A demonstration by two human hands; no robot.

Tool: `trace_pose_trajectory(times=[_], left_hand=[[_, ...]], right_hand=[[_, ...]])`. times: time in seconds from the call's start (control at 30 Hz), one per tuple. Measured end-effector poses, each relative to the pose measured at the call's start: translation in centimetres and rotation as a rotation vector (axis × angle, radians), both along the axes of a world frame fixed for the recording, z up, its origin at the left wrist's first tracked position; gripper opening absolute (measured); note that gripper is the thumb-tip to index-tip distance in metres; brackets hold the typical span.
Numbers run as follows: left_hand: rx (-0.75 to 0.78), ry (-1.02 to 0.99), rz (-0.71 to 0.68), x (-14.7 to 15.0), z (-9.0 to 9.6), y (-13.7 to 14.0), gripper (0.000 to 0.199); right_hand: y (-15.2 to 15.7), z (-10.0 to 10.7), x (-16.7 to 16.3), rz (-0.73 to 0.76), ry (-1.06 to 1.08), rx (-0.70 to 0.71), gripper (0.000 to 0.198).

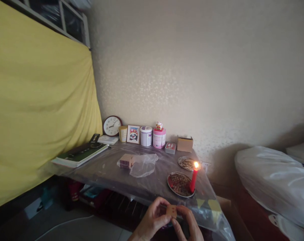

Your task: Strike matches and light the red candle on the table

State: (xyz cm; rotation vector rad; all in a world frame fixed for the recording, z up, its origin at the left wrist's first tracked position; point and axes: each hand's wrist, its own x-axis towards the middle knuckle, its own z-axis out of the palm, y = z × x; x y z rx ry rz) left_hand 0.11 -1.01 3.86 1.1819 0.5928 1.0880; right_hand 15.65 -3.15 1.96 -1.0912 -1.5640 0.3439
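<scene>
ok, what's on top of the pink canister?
A small white-and-red figurine stands on the pink canister. The spot directly beneath the figurine is covered, and the canister's contents can't be seen.

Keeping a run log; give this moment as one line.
left hand: holds small box; right hand: same box; candle: lit, on front plate

Along the back of the table (pixel 163 162), left to right, stand a clock (pixel 112 126), cup (pixel 123 134), picture frame (pixel 133 134), tin (pixel 146 136), canister (pixel 159 139) with a figurine (pixel 159 126) on top, pack (pixel 170 148) and carton (pixel 185 144). Before them lie a book (pixel 81 154) at left, a plastic bag (pixel 143 165) mid-table and, at right, a far plate (pixel 187 163) behind a near plate (pixel 179 184) — a candle (pixel 193 180) on its right side. Nearest — a small box (pixel 171 211) between left hand (pixel 154 216) and right hand (pixel 189 222).
</scene>
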Motion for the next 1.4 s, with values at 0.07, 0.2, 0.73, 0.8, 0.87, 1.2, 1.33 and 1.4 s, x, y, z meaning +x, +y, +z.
trace_pose_trajectory(times=[0.07,0.2,0.73,0.8,0.87,1.2,1.33,1.4], left_hand=[[-0.001,-0.001,-0.008,0.0,-0.1,0.0,0.031],[0.016,0.022,-0.013,-0.2,0.3,-0.2,0.029],[0.088,0.108,-0.004,-0.4,0.4,-0.4,0.024],[0.087,0.109,-0.008,-0.4,0.4,-0.5,0.024],[0.090,0.105,-0.006,-0.4,0.3,-0.5,0.023],[0.095,0.071,0.025,-0.2,0.2,-0.2,0.024],[0.088,0.053,0.033,-0.2,0.1,-0.1,0.023],[0.084,0.046,0.027,-0.2,0.1,-0.2,0.023]], right_hand=[[-0.1,0.1,0.0,-0.005,0.024,-0.017,0.026],[-0.6,0.7,-0.1,0.037,0.022,-0.062,0.026],[-1.3,1.9,-0.4,0.157,0.031,-0.106,0.020],[-1.4,1.9,-0.4,0.155,0.038,-0.113,0.020],[-1.4,1.9,-0.4,0.160,0.039,-0.123,0.019],[-1.5,2.3,-0.3,0.194,0.054,-0.196,0.021],[-1.5,2.4,-0.4,0.179,0.050,-0.205,0.022],[-1.5,2.4,-0.5,0.179,0.065,-0.212,0.022]])
